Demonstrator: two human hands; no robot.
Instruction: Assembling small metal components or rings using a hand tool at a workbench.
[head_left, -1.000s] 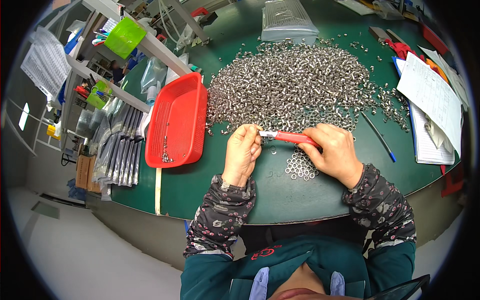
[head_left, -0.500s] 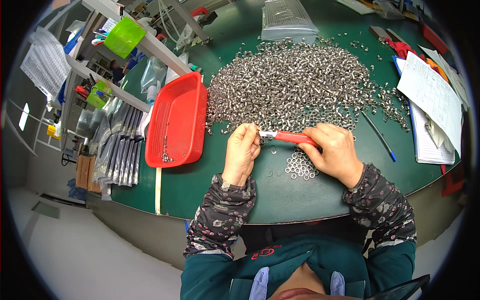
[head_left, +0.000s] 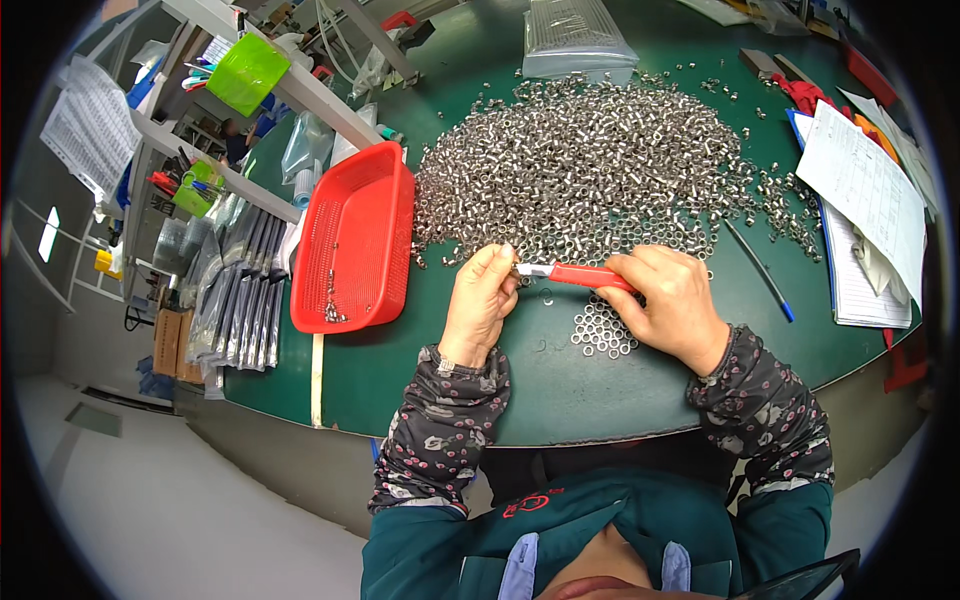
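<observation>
Both hands meet over the green table [head_left: 420, 380], just below the big heap of small metal sleeves [head_left: 590, 165]. Left hand [head_left: 482, 302] is curled with its fingertips pinched around something tiny at the metal tip of the red-handled knife [head_left: 575, 275]; what it pinches is too small to tell. Right hand [head_left: 672, 305] is closed around the red handle, holding the knife roughly level so the blade end points toward the left hand. Just under the knife, between the two hands, lies a small cluster of metal rings [head_left: 603, 330] flat on the table, with a single ring a little to its left

Going left to right across the scene: a shelf frame with a green container [head_left: 246, 72] stands at the far left, dark flat packets [head_left: 225, 290] hang by the table edge, then a red plastic tray [head_left: 352, 240] sits beside the heap with a few small parts in its lower corner. Right of the heap, a blue-tipped pen [head_left: 760, 272] lies slanted on the table, and a stack of printed papers [head_left: 865, 215] rests near the right edge. A clear plastic bag [head_left: 575, 35] lies at the far side above the heap
</observation>
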